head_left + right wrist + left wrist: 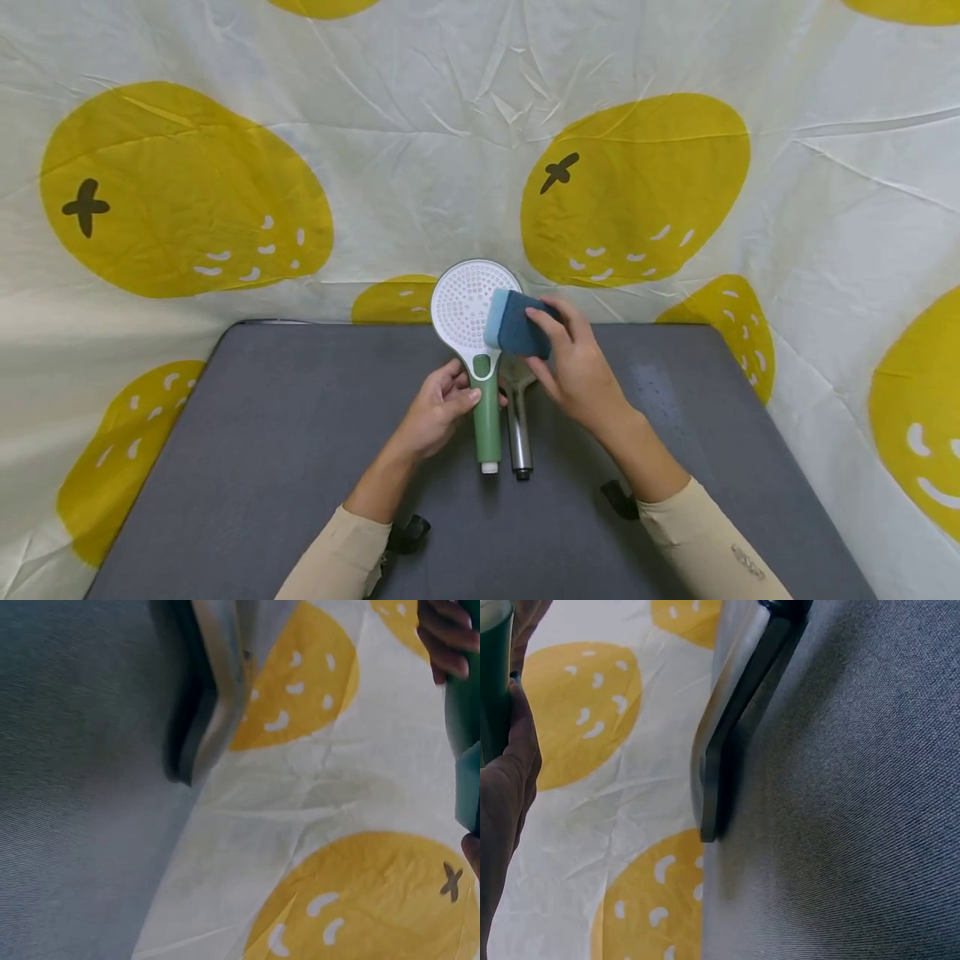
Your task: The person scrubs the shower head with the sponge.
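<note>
Behind everything hangs a white cloth [420, 192] printed with big yellow fruits, and in front of it the grey desk [300, 433] spreads out beneath the work. Held up over the desk, near its far edge, is the white-faced shower head [471, 333], its spray face turned toward the person and its green handle pointing down. The right hand [581, 375] comes in from the side, thumb and fingertips pinching a sponge. The left hand [442, 404] is wrapped around the handle just below the neck, thumb across the front. Lying on the desk behind and just to the right of that handle is a metallic shower head [519, 429], in neither hand's hold. The two-tone blue sponge [522, 325] has its paler side toward the spray face and covers part of the face's right edge; whether it actually presses there is hard to tell from this angle. The step in hand looks like wiping the nozzles. The next move seems to call for a steady left grip and light, even sponge strokes across the face, working down toward the small green button [482, 365].
</note>
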The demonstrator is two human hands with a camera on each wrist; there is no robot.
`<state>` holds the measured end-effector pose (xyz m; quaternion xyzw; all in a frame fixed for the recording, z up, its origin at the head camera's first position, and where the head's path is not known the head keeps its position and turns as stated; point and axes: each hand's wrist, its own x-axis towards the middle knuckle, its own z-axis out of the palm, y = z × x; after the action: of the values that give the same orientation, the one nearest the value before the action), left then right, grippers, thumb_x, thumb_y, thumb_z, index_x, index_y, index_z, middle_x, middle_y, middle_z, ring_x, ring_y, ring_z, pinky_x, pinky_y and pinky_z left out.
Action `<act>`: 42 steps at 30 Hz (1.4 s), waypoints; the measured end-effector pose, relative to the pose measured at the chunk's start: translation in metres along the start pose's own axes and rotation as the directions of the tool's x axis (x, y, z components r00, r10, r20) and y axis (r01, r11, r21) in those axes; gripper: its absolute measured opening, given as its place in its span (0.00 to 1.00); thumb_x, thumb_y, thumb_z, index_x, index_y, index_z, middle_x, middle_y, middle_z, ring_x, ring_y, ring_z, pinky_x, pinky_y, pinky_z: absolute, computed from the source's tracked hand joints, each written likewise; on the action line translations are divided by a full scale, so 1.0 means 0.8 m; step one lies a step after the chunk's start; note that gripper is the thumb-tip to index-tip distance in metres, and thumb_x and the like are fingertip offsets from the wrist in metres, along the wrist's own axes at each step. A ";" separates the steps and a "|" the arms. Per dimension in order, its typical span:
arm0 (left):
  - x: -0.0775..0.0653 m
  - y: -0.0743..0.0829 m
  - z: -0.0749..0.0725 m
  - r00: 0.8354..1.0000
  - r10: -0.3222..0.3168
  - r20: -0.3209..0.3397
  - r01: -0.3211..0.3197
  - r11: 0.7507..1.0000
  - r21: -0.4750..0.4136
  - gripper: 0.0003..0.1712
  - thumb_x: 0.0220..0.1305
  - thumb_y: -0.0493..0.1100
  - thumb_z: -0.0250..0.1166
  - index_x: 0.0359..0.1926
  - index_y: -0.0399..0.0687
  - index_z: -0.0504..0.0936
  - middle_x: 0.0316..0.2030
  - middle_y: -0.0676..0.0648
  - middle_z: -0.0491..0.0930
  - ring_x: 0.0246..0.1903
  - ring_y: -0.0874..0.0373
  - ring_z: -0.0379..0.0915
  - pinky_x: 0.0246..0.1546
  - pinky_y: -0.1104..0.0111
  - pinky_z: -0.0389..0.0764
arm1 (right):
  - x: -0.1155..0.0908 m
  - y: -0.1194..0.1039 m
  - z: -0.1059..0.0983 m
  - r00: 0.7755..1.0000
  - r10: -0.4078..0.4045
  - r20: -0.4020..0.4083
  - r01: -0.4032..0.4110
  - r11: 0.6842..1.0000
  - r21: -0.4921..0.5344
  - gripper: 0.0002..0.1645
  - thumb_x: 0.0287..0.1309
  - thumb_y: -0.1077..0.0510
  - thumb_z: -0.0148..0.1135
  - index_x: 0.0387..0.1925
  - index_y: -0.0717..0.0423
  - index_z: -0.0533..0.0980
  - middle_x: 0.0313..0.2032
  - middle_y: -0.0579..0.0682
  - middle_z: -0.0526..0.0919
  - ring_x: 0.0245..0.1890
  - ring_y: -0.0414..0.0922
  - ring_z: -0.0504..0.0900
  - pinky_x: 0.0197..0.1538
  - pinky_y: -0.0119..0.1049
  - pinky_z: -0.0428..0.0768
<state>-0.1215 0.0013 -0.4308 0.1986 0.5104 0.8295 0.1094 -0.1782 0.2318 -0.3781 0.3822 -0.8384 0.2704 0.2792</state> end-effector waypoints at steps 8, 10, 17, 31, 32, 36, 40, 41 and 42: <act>0.001 -0.001 0.003 0.999 -0.028 0.029 0.027 0.999 0.032 0.28 0.75 0.28 0.49 0.73 0.25 0.56 0.52 0.48 0.84 0.47 0.55 0.85 0.55 0.63 0.85 | 0.015 0.009 -0.009 0.991 0.134 -0.025 -0.129 0.981 0.142 0.50 0.54 0.69 0.76 0.72 0.62 0.57 0.69 0.67 0.63 0.65 0.61 0.72 0.61 0.56 0.79; 0.002 -0.001 0.005 0.999 -0.036 0.024 0.036 0.999 0.001 0.27 0.75 0.27 0.47 0.72 0.25 0.56 0.52 0.48 0.84 0.47 0.55 0.85 0.54 0.64 0.85 | 0.015 0.007 -0.008 0.993 0.115 -0.025 -0.110 0.983 0.150 0.49 0.54 0.70 0.76 0.71 0.63 0.58 0.69 0.67 0.63 0.66 0.61 0.71 0.61 0.56 0.79; 0.005 0.000 0.007 1.000 -0.018 -0.005 0.017 0.989 -0.147 0.21 0.75 0.24 0.43 0.67 0.26 0.60 0.50 0.43 0.82 0.46 0.53 0.85 0.54 0.64 0.86 | 0.003 -0.006 0.005 1.000 -0.013 -0.003 0.013 0.996 0.092 0.49 0.48 0.66 0.81 0.68 0.63 0.63 0.65 0.68 0.67 0.63 0.62 0.75 0.58 0.55 0.82; 0.006 0.004 0.005 1.000 -0.013 0.027 0.018 0.980 -0.196 0.20 0.75 0.24 0.42 0.65 0.32 0.63 0.52 0.42 0.81 0.47 0.53 0.86 0.54 0.64 0.86 | -0.008 -0.012 0.008 0.999 -0.026 -0.027 0.028 0.998 0.064 0.49 0.46 0.67 0.82 0.68 0.62 0.65 0.66 0.67 0.69 0.64 0.61 0.74 0.58 0.54 0.82; 0.006 0.005 0.006 0.999 -0.016 0.030 0.021 0.982 -0.189 0.20 0.75 0.24 0.42 0.64 0.32 0.63 0.51 0.42 0.81 0.47 0.53 0.86 0.54 0.64 0.86 | -0.006 -0.011 0.006 0.999 -0.018 -0.037 0.020 0.997 0.069 0.49 0.46 0.68 0.82 0.68 0.62 0.65 0.67 0.67 0.68 0.64 0.61 0.74 0.57 0.54 0.82; 0.004 0.008 0.005 0.999 -0.033 0.043 0.039 0.988 -0.150 0.21 0.74 0.25 0.43 0.65 0.33 0.62 0.50 0.43 0.83 0.46 0.53 0.86 0.53 0.65 0.86 | 0.004 -0.006 -0.003 0.997 0.022 -0.075 -0.016 0.997 0.075 0.50 0.48 0.71 0.79 0.70 0.62 0.64 0.69 0.66 0.67 0.65 0.61 0.73 0.57 0.54 0.82; 0.002 0.010 0.002 0.997 -0.045 0.061 0.050 0.996 -0.076 0.27 0.75 0.26 0.45 0.72 0.31 0.58 0.51 0.44 0.82 0.46 0.54 0.85 0.54 0.64 0.85 | 0.017 -0.001 -0.016 0.996 0.062 -0.064 -0.056 0.994 0.097 0.50 0.51 0.70 0.78 0.73 0.60 0.63 0.70 0.64 0.67 0.67 0.59 0.73 0.60 0.55 0.81; 0.001 0.010 0.001 0.997 -0.045 0.067 0.049 0.997 -0.057 0.28 0.75 0.26 0.46 0.73 0.30 0.56 0.52 0.43 0.82 0.46 0.54 0.85 0.54 0.63 0.85 | 0.020 0.000 -0.020 0.996 0.074 -0.052 -0.069 0.992 0.106 0.49 0.52 0.69 0.78 0.73 0.60 0.63 0.70 0.64 0.67 0.68 0.59 0.73 0.61 0.55 0.80; 0.001 0.011 0.000 0.996 -0.045 0.073 0.048 0.998 -0.037 0.30 0.75 0.27 0.46 0.75 0.30 0.55 0.52 0.42 0.81 0.46 0.54 0.85 0.54 0.63 0.85 | 0.023 0.002 -0.024 0.995 0.087 -0.040 -0.082 0.990 0.116 0.49 0.53 0.68 0.77 0.74 0.59 0.63 0.70 0.63 0.68 0.68 0.59 0.73 0.62 0.56 0.79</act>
<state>-0.1220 -0.0026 -0.4229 0.2142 0.4945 0.8287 0.1508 -0.1846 0.2360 -0.3524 0.3553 -0.8305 0.3380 0.2640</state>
